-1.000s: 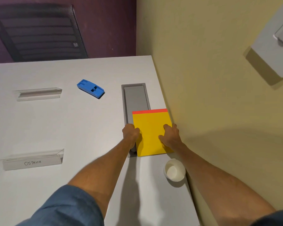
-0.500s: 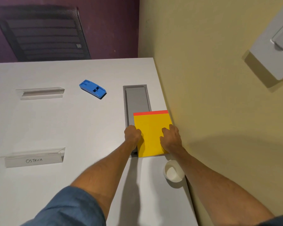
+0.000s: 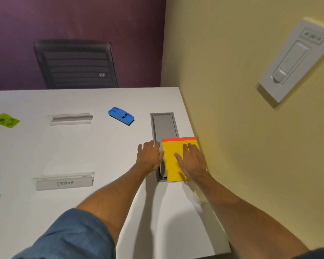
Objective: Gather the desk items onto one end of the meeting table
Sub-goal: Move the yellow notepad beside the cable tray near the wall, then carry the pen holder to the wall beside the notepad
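right hand (image 3: pixel 192 160) flat, fingers spread, on yellow pad (image 3: pixel 171 161) | left hand (image 3: pixel 149 156) flat, empty, beside pad | nameplate (image 3: pixel 65 181) reads "OSTRICH"

A yellow notepad (image 3: pixel 173 161) with a red top strip lies flat at the table's (image 3: pixel 82 154) right edge, partly over a grey recess. A blue stapler (image 3: pixel 121 116) lies farther back. Two clear name stands sit to the left, one blank (image 3: pixel 70 119), one (image 3: pixel 65 181) reading "OSTRICH". A green tape dispenser (image 3: pixel 6 120) lies far left.
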